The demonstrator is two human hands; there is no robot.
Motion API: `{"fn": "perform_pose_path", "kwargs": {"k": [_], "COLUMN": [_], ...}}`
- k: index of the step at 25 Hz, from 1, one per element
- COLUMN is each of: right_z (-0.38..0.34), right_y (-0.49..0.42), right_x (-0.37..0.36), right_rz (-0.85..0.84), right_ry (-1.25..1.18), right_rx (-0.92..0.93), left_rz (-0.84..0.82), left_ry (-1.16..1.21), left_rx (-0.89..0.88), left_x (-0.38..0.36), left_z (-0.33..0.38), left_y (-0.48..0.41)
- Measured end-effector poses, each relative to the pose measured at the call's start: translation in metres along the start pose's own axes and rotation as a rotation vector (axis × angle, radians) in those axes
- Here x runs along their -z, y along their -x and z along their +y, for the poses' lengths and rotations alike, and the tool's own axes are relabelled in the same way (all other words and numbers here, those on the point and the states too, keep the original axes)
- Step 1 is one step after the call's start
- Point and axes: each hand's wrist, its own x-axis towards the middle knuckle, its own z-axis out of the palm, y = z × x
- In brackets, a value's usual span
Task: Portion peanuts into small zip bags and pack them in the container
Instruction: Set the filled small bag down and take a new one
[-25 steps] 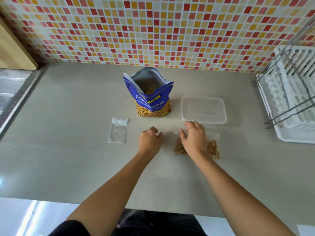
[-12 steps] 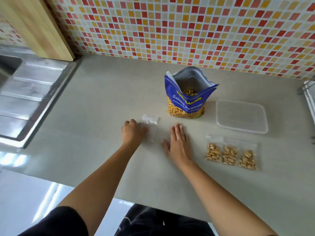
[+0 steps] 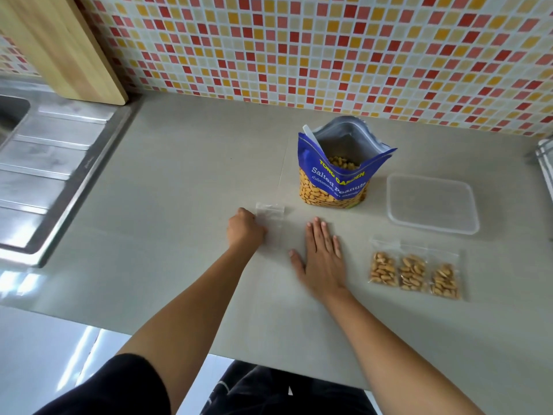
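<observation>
The left hand (image 3: 245, 229) is curled at the edge of the empty zip bag (image 3: 271, 218); whether the bag is gripped cannot be told. The right hand (image 3: 323, 260) is laid flat, fingers straight, on the desk (image 3: 179, 181), between that bag and three filled zip bags (image 3: 414, 273). The clear container (image 3: 432, 206) is set beside the open peanut pouch (image 3: 332, 178).

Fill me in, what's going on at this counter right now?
A person is portioning peanuts. Their left hand grips an empty zip bag on the counter; the right hand lies flat beside it. Three filled bags sit in a row by the clear container, none packed yet. The open peanut pouch stands behind.
</observation>
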Motion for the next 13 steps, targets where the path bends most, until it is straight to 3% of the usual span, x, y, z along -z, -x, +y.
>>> {"fn": "perform_pose_path", "kwargs": {"k": [13], "right_z": [0.0044], "right_y": [-0.0005], "right_x": [-0.0017], "right_rz": [-0.009], "right_ry": [-0.032], "right_rx": [0.046], "left_rz": [0.012], "left_ry": [0.076], "left_rx": [0.031], "left_x": [-0.0021], "left_z": [-0.0044], "left_y": [0.0007]}}
